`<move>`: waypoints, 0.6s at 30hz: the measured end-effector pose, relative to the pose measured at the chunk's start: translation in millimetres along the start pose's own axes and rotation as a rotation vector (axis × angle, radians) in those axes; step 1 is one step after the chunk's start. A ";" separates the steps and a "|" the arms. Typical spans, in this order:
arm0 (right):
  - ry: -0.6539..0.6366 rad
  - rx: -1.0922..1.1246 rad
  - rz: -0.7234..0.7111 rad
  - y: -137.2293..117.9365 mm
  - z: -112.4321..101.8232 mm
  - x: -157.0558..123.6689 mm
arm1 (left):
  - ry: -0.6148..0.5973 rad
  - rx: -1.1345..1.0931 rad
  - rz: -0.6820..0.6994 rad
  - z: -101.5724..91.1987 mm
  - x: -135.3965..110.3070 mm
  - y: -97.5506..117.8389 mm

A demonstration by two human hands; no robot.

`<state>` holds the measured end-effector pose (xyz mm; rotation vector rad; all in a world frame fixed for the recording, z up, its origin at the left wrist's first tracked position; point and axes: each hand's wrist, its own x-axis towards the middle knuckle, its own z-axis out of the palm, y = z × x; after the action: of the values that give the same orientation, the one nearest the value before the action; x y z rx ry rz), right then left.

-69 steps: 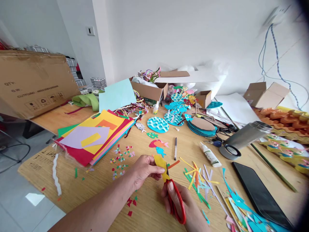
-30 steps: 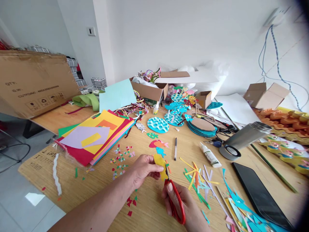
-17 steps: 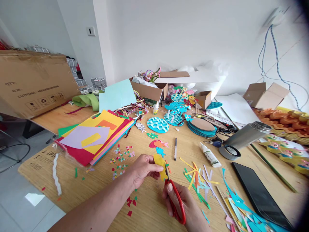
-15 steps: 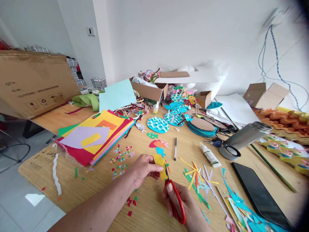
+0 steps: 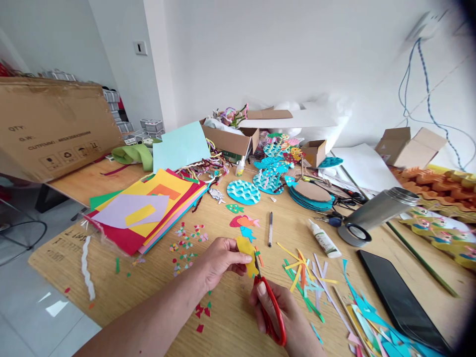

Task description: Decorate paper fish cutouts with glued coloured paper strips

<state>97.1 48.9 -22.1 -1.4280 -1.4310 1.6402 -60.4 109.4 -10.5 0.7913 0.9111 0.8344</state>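
Observation:
Between the thumb and fingers of my left hand (image 5: 225, 258) is a small piece of yellow paper (image 5: 245, 250). My right hand (image 5: 277, 310) is wrapped round the red handles of a pair of scissors (image 5: 275, 317). The blades meet the paper's right edge; how far apart they are is hard to make out. Just beyond my hands lie a blue paper fish (image 5: 247, 233), a red and orange paper fish (image 5: 243, 221) and a green one (image 5: 235, 208). Tiny coloured paper bits (image 5: 188, 248) are scattered left of my left hand.
A stack of coloured paper (image 5: 130, 243) lies at the left. To the right are paper strips (image 5: 305, 277), a pen (image 5: 270, 229), a glue bottle (image 5: 324, 239), a phone (image 5: 401, 302) and a metal flask (image 5: 383, 210). Wavy blue discs (image 5: 243, 192) and cardboard boxes (image 5: 226, 139) stand farther back.

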 end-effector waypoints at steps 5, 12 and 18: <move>-0.026 -0.009 0.001 0.4 -0.2 -0.1 | -0.007 -0.001 0.001 0.2 0.1 0.2; -0.021 -0.006 0.012 2.2 -0.3 1.4 | 0.005 0.001 -0.008 0.5 -0.9 2.1; -0.006 -0.001 0.007 2.3 0.1 1.4 | -0.001 -0.004 -0.002 0.1 0.3 1.4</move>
<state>97.2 49.5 -24.8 -1.4309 -1.4321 1.6499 -60.6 110.2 -9.4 0.7870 0.9088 0.8333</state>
